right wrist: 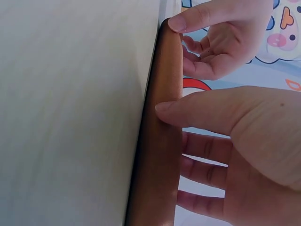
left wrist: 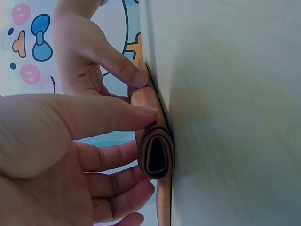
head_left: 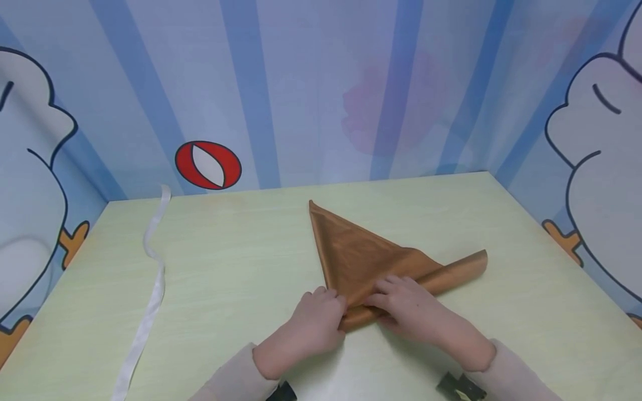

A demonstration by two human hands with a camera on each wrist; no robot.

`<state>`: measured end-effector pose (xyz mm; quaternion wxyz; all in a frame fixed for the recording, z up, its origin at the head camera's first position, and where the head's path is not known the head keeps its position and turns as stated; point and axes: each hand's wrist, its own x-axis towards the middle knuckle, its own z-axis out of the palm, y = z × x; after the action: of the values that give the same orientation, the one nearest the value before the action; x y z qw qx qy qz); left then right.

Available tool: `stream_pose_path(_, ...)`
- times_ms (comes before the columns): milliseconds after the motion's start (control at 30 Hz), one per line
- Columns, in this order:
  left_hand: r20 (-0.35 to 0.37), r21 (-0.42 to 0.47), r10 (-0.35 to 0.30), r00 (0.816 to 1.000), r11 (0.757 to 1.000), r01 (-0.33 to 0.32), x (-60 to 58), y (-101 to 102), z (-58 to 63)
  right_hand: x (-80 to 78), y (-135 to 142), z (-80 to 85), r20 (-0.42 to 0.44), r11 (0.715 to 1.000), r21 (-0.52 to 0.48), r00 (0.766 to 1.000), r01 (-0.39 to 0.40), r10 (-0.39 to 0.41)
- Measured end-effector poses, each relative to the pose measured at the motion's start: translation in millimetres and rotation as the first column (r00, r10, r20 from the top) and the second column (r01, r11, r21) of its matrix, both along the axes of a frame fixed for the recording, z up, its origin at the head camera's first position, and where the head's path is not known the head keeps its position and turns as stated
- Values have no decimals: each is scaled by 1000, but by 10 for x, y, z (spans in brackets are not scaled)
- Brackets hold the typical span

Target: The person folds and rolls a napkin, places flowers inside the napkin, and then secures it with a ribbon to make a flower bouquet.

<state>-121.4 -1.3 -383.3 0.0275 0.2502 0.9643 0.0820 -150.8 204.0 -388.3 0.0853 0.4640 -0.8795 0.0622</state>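
A brown, satiny cloth [head_left: 358, 250] lies on the table, folded to a triangle with its point toward the back wall. Its near edge is rolled into a tube [right wrist: 157, 165] that slants out to the right. At the tube's left end, my left hand [head_left: 318, 318] pinches the roll, thumb on the near side and fingers beyond it. My right hand [head_left: 413, 309] grips the roll a little farther right in the same manner. Seen from the left wrist, the roll [left wrist: 146, 98] shows several wound layers around a hollow middle.
A long white ribbon [head_left: 159, 278] runs wavily along the table's left side, its far end against the back wall. Printed walls [head_left: 311, 111] with stripes and cartoon figures enclose the pale green tabletop [head_left: 225, 250] at the back and both sides.
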Motion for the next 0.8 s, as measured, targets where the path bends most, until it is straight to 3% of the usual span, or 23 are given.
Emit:
stream_pose_path(367,-52,47,-43,998,998,45,11,-29,-3,-20,8,-18,-49,999,-4,998,-44,44)
stream_pose_path(800,-47,114,-54,997,992,59,13,-50,30,-5,-6,-25,-39,999,-15,998,-52,52)
